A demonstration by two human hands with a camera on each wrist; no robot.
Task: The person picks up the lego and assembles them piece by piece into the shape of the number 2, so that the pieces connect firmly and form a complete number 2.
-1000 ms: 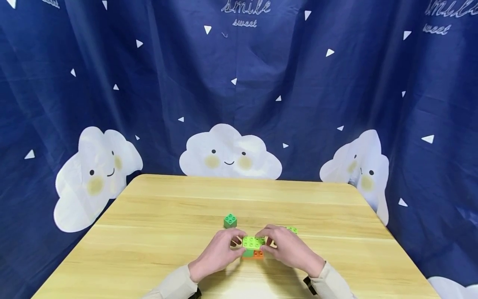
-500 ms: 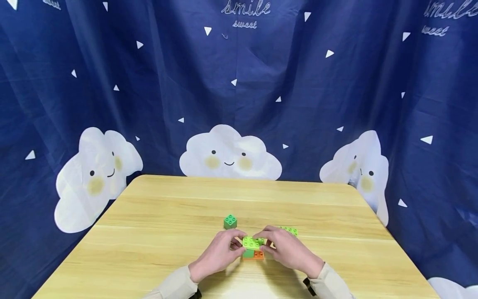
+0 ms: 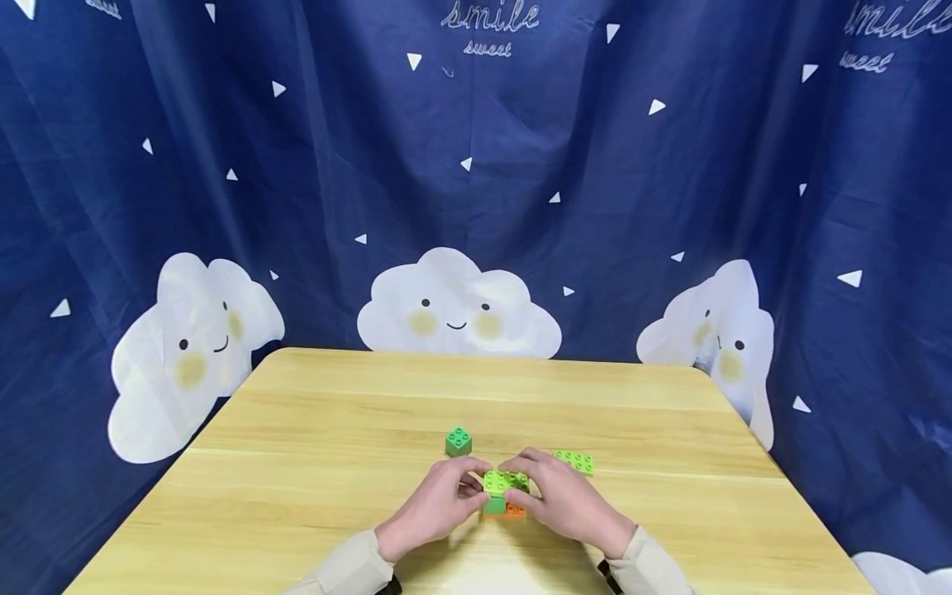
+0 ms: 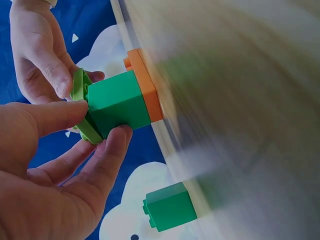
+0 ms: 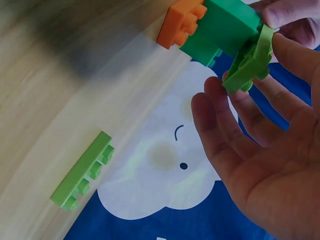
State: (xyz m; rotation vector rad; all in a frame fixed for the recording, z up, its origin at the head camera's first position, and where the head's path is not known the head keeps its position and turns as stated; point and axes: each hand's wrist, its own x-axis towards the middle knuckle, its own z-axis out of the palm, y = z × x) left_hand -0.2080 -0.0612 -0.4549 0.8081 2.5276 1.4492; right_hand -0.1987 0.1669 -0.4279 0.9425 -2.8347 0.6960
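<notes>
Behind the work area hung a dark blue curtain [image 3: 476, 165] printed with smiling white clouds and small white triangles. Before it stood a light wooden table [image 3: 312, 463], taking up the near half of the scene.

Both hands met at the near centre of the table. The left hand [image 3: 435, 506] had thumb and fingers curled against the left side of a small brick stack, and the right hand [image 3: 567, 497] closed on it from the right. The stack consisted of a flat orange plate [image 3: 513, 511] resting on the table, a dark green block [image 4: 119, 103] seated on it, and a light green plate [image 5: 248, 62] on top. The wrist views showed the light green plate tilted, one edge lifted off the dark green block, pinched between fingertips of both hands.

A loose dark green cube [image 3: 458, 440] sat just beyond the left hand, clear of it. A long light green plate [image 3: 573, 461] lay flat just beyond the right hand, to the right of the stack.
</notes>
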